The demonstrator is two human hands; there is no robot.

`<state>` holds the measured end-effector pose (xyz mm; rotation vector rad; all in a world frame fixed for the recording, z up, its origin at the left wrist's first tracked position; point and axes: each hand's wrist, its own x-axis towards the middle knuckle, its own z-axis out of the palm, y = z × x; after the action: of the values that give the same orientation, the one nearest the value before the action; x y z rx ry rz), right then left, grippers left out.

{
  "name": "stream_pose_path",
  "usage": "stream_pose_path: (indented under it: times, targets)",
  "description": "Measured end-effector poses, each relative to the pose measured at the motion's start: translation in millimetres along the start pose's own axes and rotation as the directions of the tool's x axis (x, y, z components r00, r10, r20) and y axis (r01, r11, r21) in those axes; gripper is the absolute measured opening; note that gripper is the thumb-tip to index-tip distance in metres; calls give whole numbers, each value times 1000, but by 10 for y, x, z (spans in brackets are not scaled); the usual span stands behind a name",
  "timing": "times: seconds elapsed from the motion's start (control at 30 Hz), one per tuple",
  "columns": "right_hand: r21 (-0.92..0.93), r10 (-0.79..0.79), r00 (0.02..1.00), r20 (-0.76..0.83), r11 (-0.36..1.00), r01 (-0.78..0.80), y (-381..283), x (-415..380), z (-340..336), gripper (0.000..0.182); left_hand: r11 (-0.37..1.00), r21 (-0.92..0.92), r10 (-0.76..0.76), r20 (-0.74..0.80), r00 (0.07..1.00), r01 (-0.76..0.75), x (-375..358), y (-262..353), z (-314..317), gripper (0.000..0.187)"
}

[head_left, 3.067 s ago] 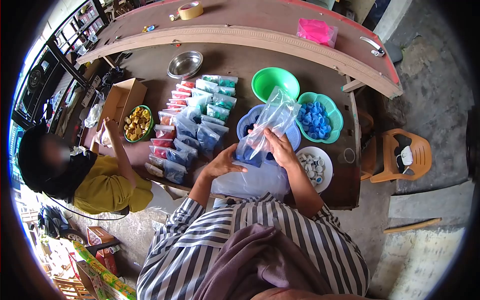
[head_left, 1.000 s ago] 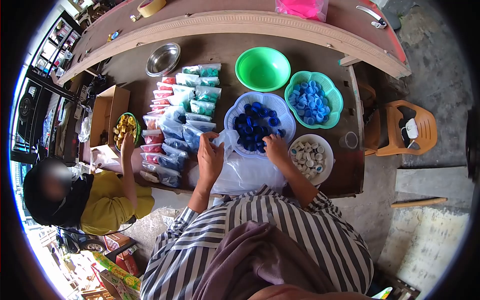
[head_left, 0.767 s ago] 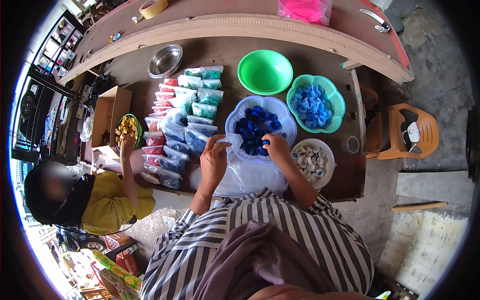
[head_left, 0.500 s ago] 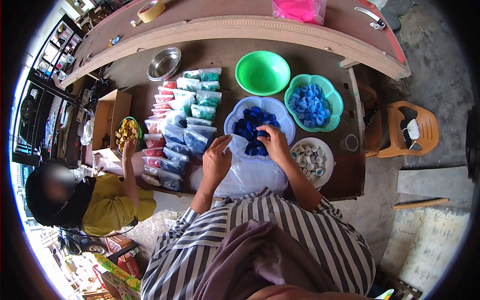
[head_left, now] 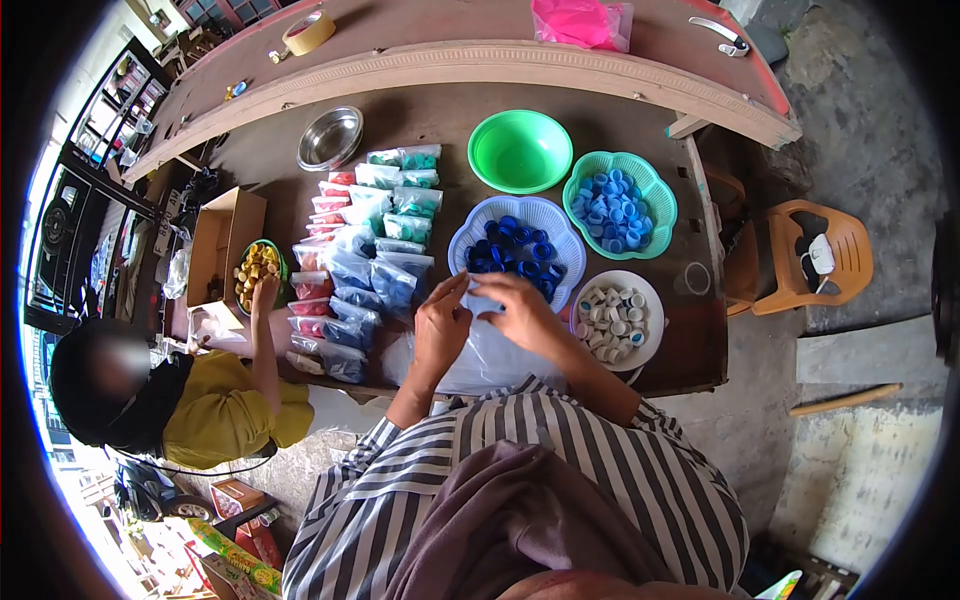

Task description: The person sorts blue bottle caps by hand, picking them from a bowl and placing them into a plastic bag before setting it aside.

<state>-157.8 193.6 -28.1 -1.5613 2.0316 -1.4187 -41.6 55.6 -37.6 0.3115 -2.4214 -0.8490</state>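
Note:
My left hand (head_left: 441, 328) pinches the edge of a small clear plastic bag (head_left: 482, 303). Close beside it, my right hand (head_left: 522, 316) reaches over the bag's mouth with its fingers bent; what they hold is hidden. Just beyond both hands stands a periwinkle plastic basket (head_left: 462, 222) with dark blue bottle caps (head_left: 512, 238). Under my hands, at the table's near edge, lies a pile of clear plastic bags (head_left: 470, 368).
Filled bags (head_left: 350, 270) in rows lie left. Around the basket stand a green bowl (head_left: 520, 150), a teal basket (head_left: 670, 205) of light blue caps and a plate (head_left: 655, 310) of white caps. A co-worker's hand (head_left: 266, 292) is at a bowl of gold-coloured caps (head_left: 258, 268).
My right hand has moved from the dark blue caps back towards me and left, to the small bag at my left hand. The view has shifted slightly.

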Motion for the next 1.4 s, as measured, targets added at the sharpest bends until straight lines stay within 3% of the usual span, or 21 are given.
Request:
stream_pose_path:
  times: [0.03,0.1,0.13,0.23,0.27,0.33,0.4,0.47,0.5,0.63,0.73,0.8,0.83,0.87,0.93,1.03,1.13,1.17,1.27,1.33,1.4]
  targets:
    - [32,-29,995,-91,999,32,16,44,-76,32,1000,-1,0,-2,1000,0,31,45,-55,49]
    - [93,76,960,-269,994,-53,253,40,-168,24,946,-119,-293,89,952,302,96,135,-188,45]
    - [121,152,933,-327,986,-118,429,9,-202,21,947,-120,-291,86,953,299,96,108,-200,45]
    - [-14,384,869,-312,913,-408,950,-148,-205,17,954,-138,-259,69,963,266,68,50,-195,46]
    - [-19,375,873,-312,916,-400,1133,-212,-143,17,955,-140,-256,60,965,262,65,66,-184,46]
    - [-236,285,935,-210,913,-332,1427,-325,23,18,946,-160,-269,89,959,280,47,114,-150,44]
    - [-218,257,952,-164,932,-289,1520,-393,200,21,946,-155,-276,85,958,286,-2,101,-91,43]
    - [-594,149,975,-165,774,-218,1557,-411,343,25,969,-110,-211,88,974,220,-47,59,-36,47]
    - [-600,291,952,-90,747,-285,1498,-401,315,32,967,-115,-219,94,971,229,-51,65,-44,47]
    - [-546,517,856,27,725,-420,1603,-261,244,36,964,-144,-213,73,974,222,6,58,-81,47]
    - [-396,397,913,-91,827,-399,1541,-219,163,36,938,-199,-277,58,959,283,89,83,-105,45]
    - [-129,194,932,-307,961,-243,1253,-162,71,35,944,-197,-262,33,965,263,100,9,-68,44]
    - [-19,315,904,-288,942,-335,912,-105,-34,33,938,-198,-283,44,958,286,105,11,-77,44]
    - [-20,316,904,-290,942,-335,661,-62,-68,33,938,-198,-281,45,959,285,112,30,-86,44]
    - [235,285,882,-375,950,-207,263,-54,-28,31,947,-204,-246,37,969,248,105,87,-95,44]
    - [103,14,898,-439,994,35,-134,-38,91,27,979,-138,-144,49,988,149,52,45,-40,49]
    - [-163,-134,985,-111,980,115,-95,-35,184,35,955,-208,-210,36,977,213,-7,130,-105,44]
    - [-75,-111,984,-143,992,101,-94,-40,232,35,955,-208,-210,32,977,212,-18,112,-121,44]
    - [-119,-114,952,-285,989,83,-46,18,102,29,963,-175,-209,1,978,206,-123,3,-212,46]
    - [-9,-21,945,-327,1000,19,225,38,-44,23,918,-222,-322,67,944,329,-113,124,-394,48]
    - [-47,113,928,-356,989,-139,570,-22,-135,19,946,-189,-265,13,964,263,-176,-19,-408,49]
